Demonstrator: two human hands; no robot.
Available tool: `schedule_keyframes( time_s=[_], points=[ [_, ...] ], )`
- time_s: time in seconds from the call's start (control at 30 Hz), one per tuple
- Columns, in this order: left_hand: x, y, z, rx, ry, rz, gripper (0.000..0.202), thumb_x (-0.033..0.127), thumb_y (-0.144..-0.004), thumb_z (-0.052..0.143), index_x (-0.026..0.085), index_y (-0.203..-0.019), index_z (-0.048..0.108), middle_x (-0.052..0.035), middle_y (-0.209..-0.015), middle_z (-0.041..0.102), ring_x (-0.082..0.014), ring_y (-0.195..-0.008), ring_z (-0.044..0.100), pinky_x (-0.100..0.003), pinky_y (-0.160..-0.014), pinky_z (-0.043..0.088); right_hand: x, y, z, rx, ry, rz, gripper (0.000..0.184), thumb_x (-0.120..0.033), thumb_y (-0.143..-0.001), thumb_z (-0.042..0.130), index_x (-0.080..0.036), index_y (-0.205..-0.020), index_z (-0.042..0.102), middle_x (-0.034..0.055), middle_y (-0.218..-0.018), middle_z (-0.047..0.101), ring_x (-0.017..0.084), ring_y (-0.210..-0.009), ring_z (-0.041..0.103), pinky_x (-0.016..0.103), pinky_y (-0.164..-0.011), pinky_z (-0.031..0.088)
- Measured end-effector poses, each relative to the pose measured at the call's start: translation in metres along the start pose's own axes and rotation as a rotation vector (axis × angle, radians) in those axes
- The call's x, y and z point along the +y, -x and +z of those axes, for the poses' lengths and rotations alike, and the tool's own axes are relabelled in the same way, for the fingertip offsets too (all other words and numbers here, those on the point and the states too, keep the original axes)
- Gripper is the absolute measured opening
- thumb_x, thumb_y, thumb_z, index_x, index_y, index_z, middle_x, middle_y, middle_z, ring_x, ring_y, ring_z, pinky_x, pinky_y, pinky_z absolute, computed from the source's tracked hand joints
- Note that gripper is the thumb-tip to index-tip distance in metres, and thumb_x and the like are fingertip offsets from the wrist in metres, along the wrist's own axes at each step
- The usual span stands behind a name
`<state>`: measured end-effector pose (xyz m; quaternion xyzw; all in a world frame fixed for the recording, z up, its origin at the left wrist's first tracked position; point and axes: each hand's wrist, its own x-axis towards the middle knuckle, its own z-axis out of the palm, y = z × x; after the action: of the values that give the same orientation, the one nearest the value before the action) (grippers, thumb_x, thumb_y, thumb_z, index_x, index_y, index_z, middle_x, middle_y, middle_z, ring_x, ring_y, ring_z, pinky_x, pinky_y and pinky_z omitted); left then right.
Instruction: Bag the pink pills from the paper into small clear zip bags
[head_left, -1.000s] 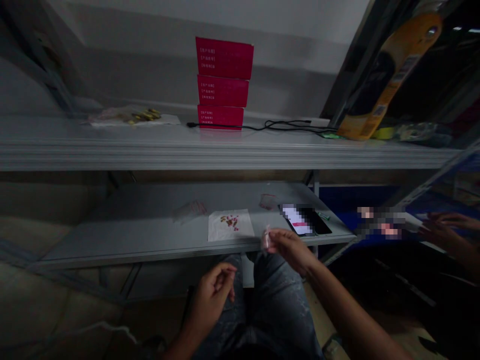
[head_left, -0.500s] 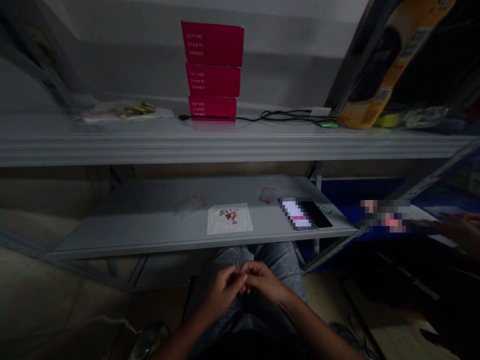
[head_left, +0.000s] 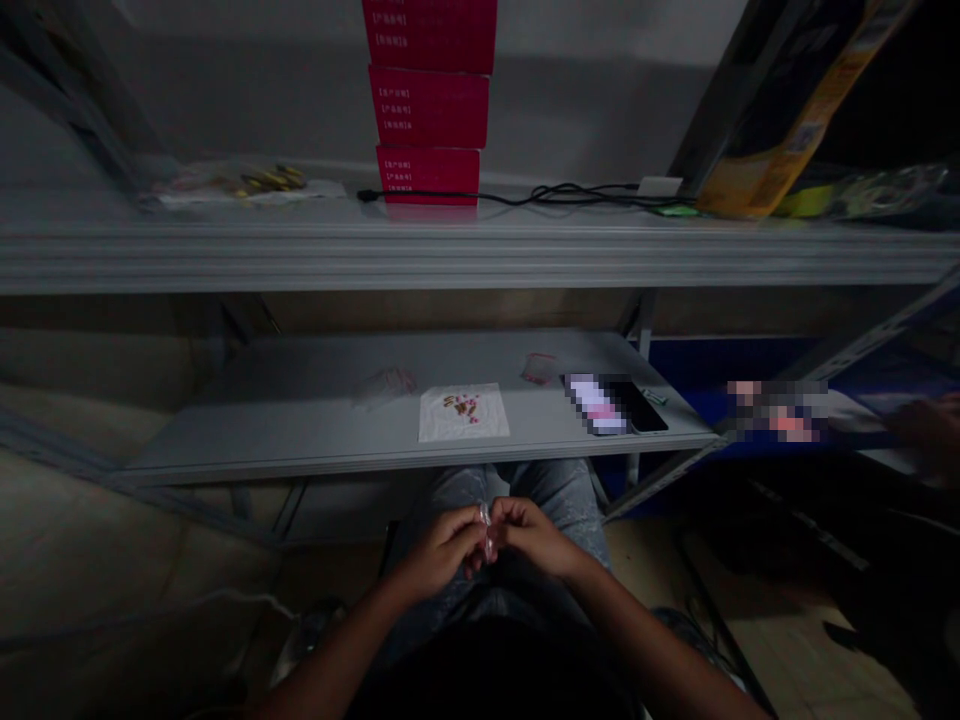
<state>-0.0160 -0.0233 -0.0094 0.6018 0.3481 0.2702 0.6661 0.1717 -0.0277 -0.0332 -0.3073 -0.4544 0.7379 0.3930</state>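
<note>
My left hand (head_left: pixel 441 552) and my right hand (head_left: pixel 529 535) meet above my lap, and their fingers pinch a small transparent plastic bag (head_left: pixel 486 530) between them. The bag holds a little pink matter, too small to make out, and my fingers hide part of it. Beyond my hands, on the lower shelf, lies a white paper sheet (head_left: pixel 463 412) with small brown and pink pieces scattered on it. Another small plastic bag (head_left: pixel 386 385) lies left of the sheet, and a third (head_left: pixel 538 368) lies behind it to the right.
A smartphone (head_left: pixel 634 407), its screen partly pixelated, lies at the lower grey metal shelf's (head_left: pixel 262 405) right. The upper shelf (head_left: pixel 450 250) holds stacked red boxes (head_left: pixel 429 85), a black cable (head_left: pixel 525 197) and yellow packaging (head_left: pixel 795 120). A co-worker's hand (head_left: pixel 930 425) shows at far right.
My right hand has come back from near the shelf to my left hand above my lap. Both hands now pinch the bag, and the shelves sit higher in view.
</note>
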Motion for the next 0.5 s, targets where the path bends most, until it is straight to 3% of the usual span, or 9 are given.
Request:
schedule_keyframes(
  time_s=[0.17,0.37,0.43,0.47,0.5],
  points=[
    [-0.002,-0.006,-0.001,0.014,0.101,0.038,0.028,0.039,-0.094,0.05,0.021,-0.077,0.063,-0.0011,-0.074,0.062,-0.0146,-0.059,0.055,-0.027,-0.056,0.043,0.001,-0.002,0.003,0.079,-0.173,-0.003,0.023,-0.03,-0.075,0.079,-0.018,-0.071,0.06,0.0013,-0.067,0.069,0.013,-0.059,0.061,0.026,-0.063,0.047],
    [-0.008,-0.014,-0.008,0.282,-0.133,0.093,0.031,0.036,-0.092,0.05,0.02,-0.065,0.052,0.0028,-0.058,0.05,-0.014,-0.054,0.051,-0.026,-0.055,0.042,-0.003,-0.009,-0.005,0.176,-0.146,0.001,0.024,-0.032,-0.077,0.076,-0.018,-0.069,0.058,0.0006,-0.061,0.065,0.013,-0.053,0.058,0.024,-0.055,0.046],
    [-0.005,-0.011,-0.01,0.336,-0.271,0.18,0.021,0.033,-0.092,0.053,0.02,-0.078,0.06,-0.0011,-0.072,0.062,-0.0173,-0.069,0.061,-0.029,-0.067,0.05,-0.005,-0.008,-0.007,0.18,-0.132,0.001,0.024,-0.033,-0.078,0.075,-0.018,-0.069,0.058,0.0013,-0.062,0.065,0.013,-0.053,0.059,0.023,-0.054,0.045],
    [-0.004,-0.009,-0.011,0.336,-0.337,0.235,0.014,0.032,-0.09,0.057,0.02,-0.092,0.064,-0.0046,-0.088,0.068,-0.0205,-0.085,0.065,-0.034,-0.078,0.053,-0.006,-0.008,-0.008,0.172,-0.128,-0.002,0.024,-0.033,-0.079,0.075,-0.018,-0.069,0.059,0.0017,-0.062,0.066,0.013,-0.054,0.059,0.023,-0.054,0.045],
    [-0.002,-0.006,-0.011,0.314,-0.395,0.286,0.026,0.032,-0.087,0.064,0.021,-0.11,0.064,-0.0083,-0.109,0.069,-0.0242,-0.103,0.065,-0.04,-0.091,0.052,-0.007,-0.007,-0.008,0.162,-0.127,-0.003,0.024,-0.033,-0.079,0.075,-0.018,-0.069,0.059,0.0018,-0.063,0.066,0.013,-0.055,0.059,0.023,-0.054,0.046]
  ],
)
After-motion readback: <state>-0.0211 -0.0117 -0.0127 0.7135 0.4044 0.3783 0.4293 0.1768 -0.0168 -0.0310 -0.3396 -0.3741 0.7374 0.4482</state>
